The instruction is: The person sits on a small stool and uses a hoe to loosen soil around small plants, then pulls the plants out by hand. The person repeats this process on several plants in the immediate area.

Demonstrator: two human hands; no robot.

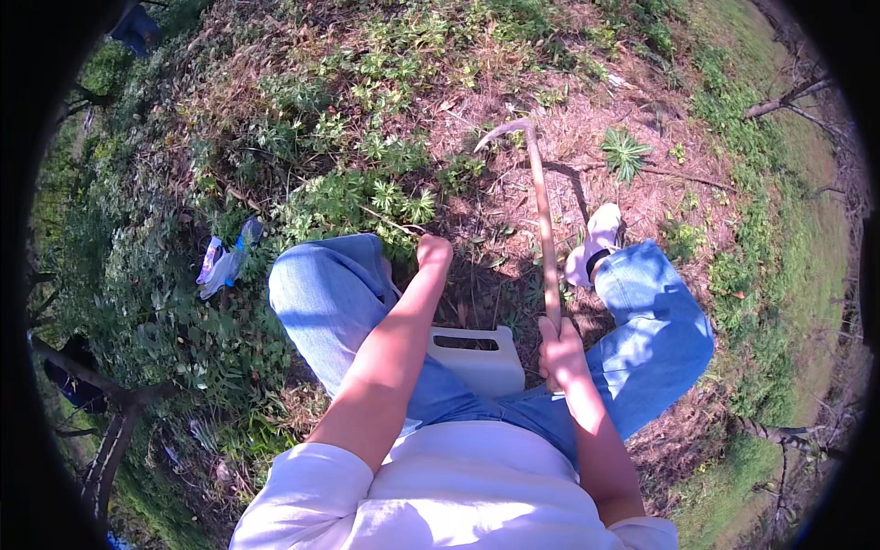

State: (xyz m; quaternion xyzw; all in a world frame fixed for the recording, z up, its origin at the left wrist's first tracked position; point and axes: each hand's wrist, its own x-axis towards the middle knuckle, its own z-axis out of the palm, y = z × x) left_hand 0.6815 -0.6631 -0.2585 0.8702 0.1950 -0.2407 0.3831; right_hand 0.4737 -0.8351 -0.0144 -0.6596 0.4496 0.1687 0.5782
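My right hand [561, 352] grips the lower end of a sickle's wooden handle [545, 227]. The handle points away from me, and its curved metal blade [505, 129] hooks to the left over dry ground. My left hand [434, 252] is closed in a fist beside my left knee, at the end of a thin stem [390, 219]. Its fingertips are hidden. Leafy green weeds [385, 196] grow just beyond that fist. Between my thighs is a white plastic object with a handle slot [481, 357], partly covered by my jeans.
Plastic bags or wrappers [227, 261] lie in the weeds at left. A lone leafy plant [625, 155] grows past my shoe [597, 240], near a fallen twig [687, 177]. Bare branches [784, 103] stand at right, and a forked branch [127, 399] at lower left.
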